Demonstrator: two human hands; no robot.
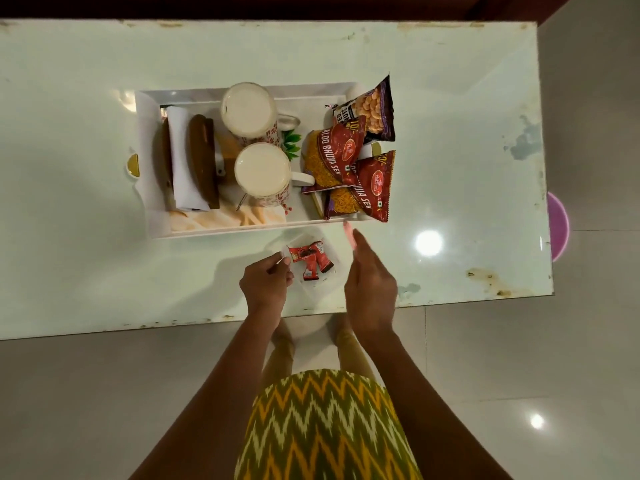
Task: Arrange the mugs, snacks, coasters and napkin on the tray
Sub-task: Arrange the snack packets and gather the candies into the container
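A white tray [143, 140] lies on the glass table. On it stand two white mugs [247, 109] [263, 173], brown coasters [204, 161] with a white napkin [181, 157] between them, and three snack packets [334, 157] at its right end. In front of the tray sits a small clear dish [329, 252] holding several red wrapped candies [308, 258]. My left hand [266, 282] pinches the dish's left rim. To the right of the dish my right hand [370, 282] hovers with fingers straight and apart, holding nothing.
The table's near edge [173, 323] runs just behind my hands. A pink round object [557, 225] shows past the table's right edge. A cream cloth [235, 218] lies in the tray's front part. Tiled floor lies below.
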